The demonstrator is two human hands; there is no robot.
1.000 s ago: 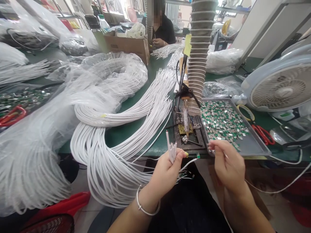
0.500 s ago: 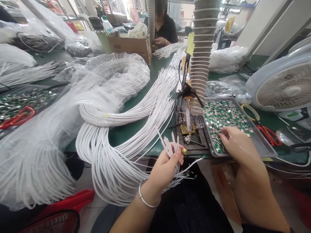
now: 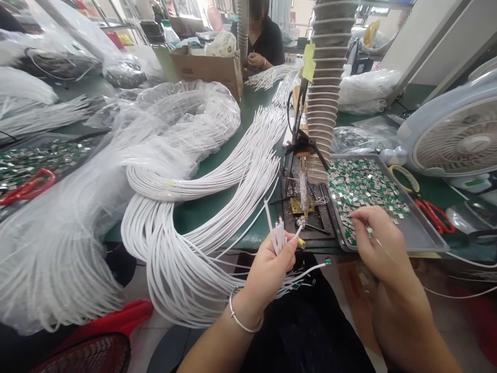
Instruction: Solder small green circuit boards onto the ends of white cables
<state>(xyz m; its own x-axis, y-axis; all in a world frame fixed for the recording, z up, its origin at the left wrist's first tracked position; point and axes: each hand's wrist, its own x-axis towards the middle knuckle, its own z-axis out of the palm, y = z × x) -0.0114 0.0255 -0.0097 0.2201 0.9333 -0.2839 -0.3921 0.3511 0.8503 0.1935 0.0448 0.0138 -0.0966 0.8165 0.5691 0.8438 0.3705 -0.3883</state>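
Observation:
My left hand (image 3: 274,261) is closed around several white cables (image 3: 278,239), whose cut tips stick up above the fingers. Below it, other cable ends hang out to the right, and small green boards (image 3: 328,262) are fixed to some of them. My right hand (image 3: 378,243) is closed in a pinch at the front left of a grey metal tray (image 3: 430,235). Thin solder wire (image 3: 384,250) runs through that hand and trails off to the right; its tip is hard to make out. Many small green-and-silver circuit boards (image 3: 365,189) lie in the tray.
A soldering iron (image 3: 303,181) is clamped tip-down between my hands, beside a ribbed duct (image 3: 322,103). Bundled white cables (image 3: 202,181) cover the left side. Red-handled scissors (image 3: 435,215) and a fan (image 3: 466,140) stand right. A co-worker (image 3: 267,44) sits opposite.
My left hand has shifted slightly right, and one cable now leans toward the iron's tip. My right hand has drawn its fingertips together in a pinch near the tray's left side.

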